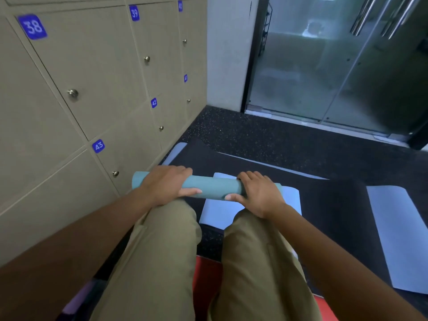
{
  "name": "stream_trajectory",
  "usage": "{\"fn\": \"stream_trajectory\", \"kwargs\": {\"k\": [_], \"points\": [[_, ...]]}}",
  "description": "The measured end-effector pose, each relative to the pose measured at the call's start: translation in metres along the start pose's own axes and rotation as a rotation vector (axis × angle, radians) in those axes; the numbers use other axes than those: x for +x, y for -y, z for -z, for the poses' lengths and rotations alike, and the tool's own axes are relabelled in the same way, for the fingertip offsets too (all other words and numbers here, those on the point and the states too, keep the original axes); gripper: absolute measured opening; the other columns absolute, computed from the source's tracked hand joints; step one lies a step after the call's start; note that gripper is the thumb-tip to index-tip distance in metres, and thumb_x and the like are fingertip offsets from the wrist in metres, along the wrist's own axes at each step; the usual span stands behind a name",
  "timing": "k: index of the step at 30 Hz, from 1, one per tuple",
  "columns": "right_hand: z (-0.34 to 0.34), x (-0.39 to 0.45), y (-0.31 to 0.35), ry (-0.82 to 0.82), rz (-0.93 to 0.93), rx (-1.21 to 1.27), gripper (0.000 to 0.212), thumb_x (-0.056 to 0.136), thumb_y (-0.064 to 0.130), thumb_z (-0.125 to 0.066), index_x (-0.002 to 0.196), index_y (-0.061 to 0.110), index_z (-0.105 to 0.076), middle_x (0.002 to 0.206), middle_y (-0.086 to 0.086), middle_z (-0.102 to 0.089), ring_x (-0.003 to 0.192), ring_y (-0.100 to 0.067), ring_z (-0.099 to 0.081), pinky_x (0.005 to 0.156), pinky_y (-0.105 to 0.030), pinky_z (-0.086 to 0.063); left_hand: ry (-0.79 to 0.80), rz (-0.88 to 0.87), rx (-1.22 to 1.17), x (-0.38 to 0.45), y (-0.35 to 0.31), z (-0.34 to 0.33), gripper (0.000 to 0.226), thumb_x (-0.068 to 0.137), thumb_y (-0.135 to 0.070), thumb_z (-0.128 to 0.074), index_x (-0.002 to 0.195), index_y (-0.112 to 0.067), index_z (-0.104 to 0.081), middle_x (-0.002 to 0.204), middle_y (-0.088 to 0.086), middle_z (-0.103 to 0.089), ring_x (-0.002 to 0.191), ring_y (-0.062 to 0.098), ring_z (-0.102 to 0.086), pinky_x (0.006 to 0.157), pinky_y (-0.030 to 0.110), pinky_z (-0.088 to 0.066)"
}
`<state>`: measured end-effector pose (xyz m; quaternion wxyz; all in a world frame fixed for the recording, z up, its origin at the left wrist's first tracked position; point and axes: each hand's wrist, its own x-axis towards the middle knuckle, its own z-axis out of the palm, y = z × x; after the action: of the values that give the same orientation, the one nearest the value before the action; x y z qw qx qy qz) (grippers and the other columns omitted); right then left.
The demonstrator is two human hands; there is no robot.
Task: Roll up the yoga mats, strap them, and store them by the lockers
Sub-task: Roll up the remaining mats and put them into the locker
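Down on the floor (266,140) by the lockers (97,72), both hands, left hand (165,184) and right hand (256,192), are curled round a rolled teal mat (213,185). No strap that I can see, and other mats (400,232) are lying flat, so plenty left.

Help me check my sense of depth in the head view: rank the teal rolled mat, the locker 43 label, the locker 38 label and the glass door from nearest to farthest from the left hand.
1. Teal rolled mat, gripped by the left hand.
2. Locker 43 label, up-left.
3. Locker 38 label, high on the left.
4. Glass door, far right across the floor.
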<state>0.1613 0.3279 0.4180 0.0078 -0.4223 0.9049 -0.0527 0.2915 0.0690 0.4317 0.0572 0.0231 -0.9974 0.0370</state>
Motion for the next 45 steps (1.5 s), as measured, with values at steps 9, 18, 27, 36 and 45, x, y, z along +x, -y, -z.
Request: {"fn": "stream_trajectory", "kwargs": {"k": [9,18,27,36,45], "points": [[0.036,-0.008,-0.007,-0.166,0.018,-0.070,0.084,0.086,0.088,-0.010,0.116,0.024,-0.056,0.108,0.005,-0.063,0.101,-0.020,-0.056,0.089,-0.037,-0.042,-0.029,-0.002,-0.029,0.010,0.003,0.039,0.080,0.069,-0.098,-0.022,0.099,-0.030,-0.051,0.078,-0.012,-0.055,0.070,0.014,-0.054,0.064,0.035,-0.044],[0.076,-0.087,0.011,-0.433,0.018,-0.063,0.073,0.088,0.085,-0.032,0.107,0.022,-0.063,0.092,0.007,-0.065,0.085,-0.020,-0.060,0.079,-0.038,-0.048,-0.072,-0.025,-0.168,-0.039,-0.035,0.085,0.071,0.064,-0.093,-0.058,0.111,-0.042,-0.041,0.078,-0.014,-0.057,0.068,0.008,-0.054,0.066,0.035,-0.051],[0.078,-0.194,0.056,-0.311,-0.003,0.050,0.063,0.090,0.078,-0.047,0.118,0.024,-0.063,0.105,0.010,-0.064,0.097,-0.017,-0.059,0.083,-0.037,-0.046,0.006,-0.062,-0.309,-0.134,-0.075,0.093,0.065,0.063,-0.092,-0.053,0.107,-0.044,-0.047,0.104,-0.021,-0.056,0.086,0.003,-0.059,0.070,0.034,-0.051],[0.073,-0.276,0.110,-0.300,0.067,0.176,0.045,0.094,0.059,-0.057,0.118,0.021,-0.063,0.112,0.010,-0.061,0.101,-0.019,-0.058,0.087,-0.034,-0.044,-0.049,-0.119,-0.359,-0.218,-0.114,0.107,0.059,0.064,-0.086,-0.059,0.100,-0.040,-0.055,0.089,-0.019,-0.059,0.081,0.011,-0.061,0.060,0.039,-0.054],[0.061,-0.304,0.123,-0.269,0.092,0.219,0.047,0.095,0.058,-0.058,0.116,0.019,-0.073,0.109,0.005,-0.065,0.099,-0.020,-0.059,0.085,-0.033,-0.043,0.295,-0.061,-0.554,-0.245,-0.124,0.099,0.061,0.057,-0.094,-0.059,0.089,-0.042,-0.056,0.093,-0.020,-0.054,0.094,0.002,-0.052,0.075,0.021,-0.041]]}}
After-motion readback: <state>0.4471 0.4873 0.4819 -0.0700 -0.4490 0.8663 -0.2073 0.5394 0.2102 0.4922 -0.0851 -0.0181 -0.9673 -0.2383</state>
